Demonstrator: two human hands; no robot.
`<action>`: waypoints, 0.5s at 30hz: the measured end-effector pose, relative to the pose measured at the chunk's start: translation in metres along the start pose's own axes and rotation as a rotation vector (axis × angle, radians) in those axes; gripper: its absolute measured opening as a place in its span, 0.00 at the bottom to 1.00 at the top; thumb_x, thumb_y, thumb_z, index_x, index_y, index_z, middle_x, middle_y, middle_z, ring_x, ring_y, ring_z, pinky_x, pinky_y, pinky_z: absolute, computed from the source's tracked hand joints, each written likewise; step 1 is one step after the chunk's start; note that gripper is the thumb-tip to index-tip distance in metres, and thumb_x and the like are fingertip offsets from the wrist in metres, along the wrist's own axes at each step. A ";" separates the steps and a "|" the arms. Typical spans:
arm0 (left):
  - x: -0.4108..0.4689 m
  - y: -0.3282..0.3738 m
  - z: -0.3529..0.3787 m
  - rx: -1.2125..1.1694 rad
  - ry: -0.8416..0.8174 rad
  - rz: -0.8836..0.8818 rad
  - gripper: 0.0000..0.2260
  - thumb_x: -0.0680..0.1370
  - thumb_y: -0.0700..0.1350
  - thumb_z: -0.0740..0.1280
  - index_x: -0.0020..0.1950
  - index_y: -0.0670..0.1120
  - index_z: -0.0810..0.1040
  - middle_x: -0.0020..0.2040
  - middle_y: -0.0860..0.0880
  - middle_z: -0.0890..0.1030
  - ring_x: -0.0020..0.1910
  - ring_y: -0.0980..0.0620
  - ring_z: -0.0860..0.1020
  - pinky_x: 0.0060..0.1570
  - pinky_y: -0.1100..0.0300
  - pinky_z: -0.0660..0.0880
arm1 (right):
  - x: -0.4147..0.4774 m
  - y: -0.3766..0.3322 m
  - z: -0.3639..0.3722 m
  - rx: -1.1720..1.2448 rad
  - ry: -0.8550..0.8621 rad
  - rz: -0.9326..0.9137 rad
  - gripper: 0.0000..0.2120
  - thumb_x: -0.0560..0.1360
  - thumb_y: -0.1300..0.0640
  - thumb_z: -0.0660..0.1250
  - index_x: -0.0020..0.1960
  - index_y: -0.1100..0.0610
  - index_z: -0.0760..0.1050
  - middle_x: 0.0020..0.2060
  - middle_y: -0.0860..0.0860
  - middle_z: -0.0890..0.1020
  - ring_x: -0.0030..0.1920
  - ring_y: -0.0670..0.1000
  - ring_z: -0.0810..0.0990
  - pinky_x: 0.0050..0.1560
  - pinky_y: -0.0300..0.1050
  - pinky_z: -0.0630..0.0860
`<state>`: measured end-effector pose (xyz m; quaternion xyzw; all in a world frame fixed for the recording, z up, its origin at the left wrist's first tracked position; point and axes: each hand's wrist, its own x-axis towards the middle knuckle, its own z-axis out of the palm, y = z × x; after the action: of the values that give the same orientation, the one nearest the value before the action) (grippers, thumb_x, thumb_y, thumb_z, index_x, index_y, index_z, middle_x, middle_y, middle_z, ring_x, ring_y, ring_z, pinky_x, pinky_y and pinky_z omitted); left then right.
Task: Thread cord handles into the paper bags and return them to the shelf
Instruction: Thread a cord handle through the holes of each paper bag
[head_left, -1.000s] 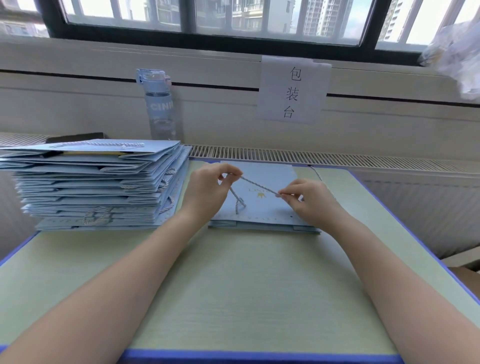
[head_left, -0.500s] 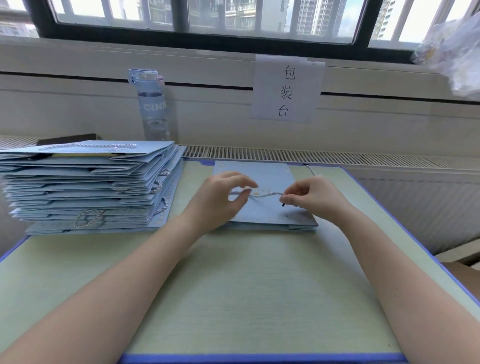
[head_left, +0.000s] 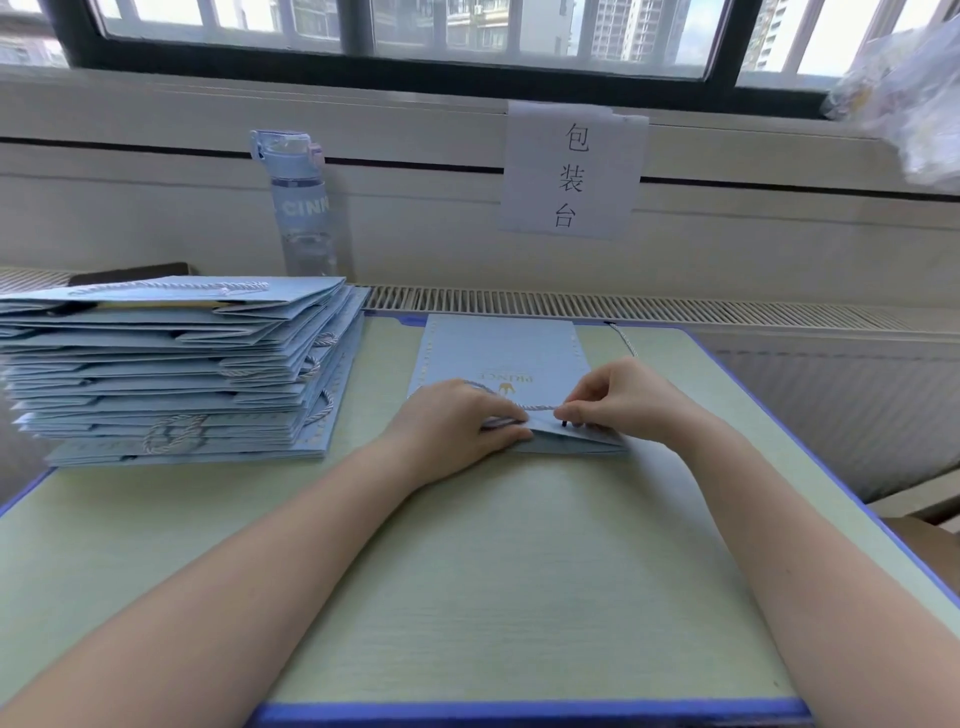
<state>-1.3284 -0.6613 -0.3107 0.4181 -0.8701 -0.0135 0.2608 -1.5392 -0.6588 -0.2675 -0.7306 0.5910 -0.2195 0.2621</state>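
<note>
A flat light-blue paper bag (head_left: 498, 353) lies on the green table, its open edge toward me. My left hand (head_left: 457, 421) grips the near edge of the bag, thumb under the top layer and fingers on top. My right hand (head_left: 618, 397) pinches the dark tip of a twisted grey-white cord (head_left: 540, 408) just above the bag's near edge. The cord runs left from that pinch and disappears under my left fingers. Another cord (head_left: 626, 340) lies on the table past the bag's right side.
A tall stack of blue bags with cord handles (head_left: 176, 364) fills the table's left side. A water bottle (head_left: 304, 208) stands on the ledge behind it. A paper sign (head_left: 571, 171) hangs on the wall. The table's blue front edge (head_left: 519, 714) is near me.
Both hands have dropped from above the bag to its near edge. The cord, held taut in the air before, now lies low. My left hand has let go of it and taken the bag's edge.
</note>
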 end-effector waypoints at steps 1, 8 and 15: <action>0.000 0.001 0.000 0.018 0.033 0.014 0.19 0.74 0.62 0.57 0.52 0.56 0.82 0.50 0.57 0.83 0.50 0.53 0.80 0.44 0.55 0.76 | 0.000 0.000 0.000 0.011 -0.010 -0.003 0.06 0.70 0.55 0.73 0.38 0.57 0.82 0.29 0.49 0.81 0.26 0.40 0.74 0.30 0.31 0.69; -0.001 0.012 -0.007 0.170 0.464 -0.006 0.14 0.75 0.55 0.60 0.39 0.53 0.83 0.31 0.55 0.82 0.29 0.49 0.80 0.30 0.66 0.66 | -0.007 -0.008 -0.006 0.161 0.042 -0.063 0.14 0.78 0.48 0.62 0.43 0.52 0.83 0.32 0.42 0.81 0.35 0.45 0.74 0.34 0.30 0.68; -0.001 0.005 -0.017 0.103 0.531 -0.162 0.07 0.73 0.52 0.68 0.40 0.50 0.83 0.28 0.52 0.80 0.27 0.45 0.77 0.30 0.62 0.66 | -0.007 -0.011 0.003 0.174 0.163 -0.307 0.05 0.73 0.59 0.70 0.44 0.51 0.82 0.30 0.37 0.78 0.30 0.41 0.72 0.34 0.28 0.67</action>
<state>-1.3239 -0.6537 -0.2954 0.4878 -0.7345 0.1201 0.4562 -1.5307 -0.6493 -0.2633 -0.7666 0.4706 -0.3658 0.2390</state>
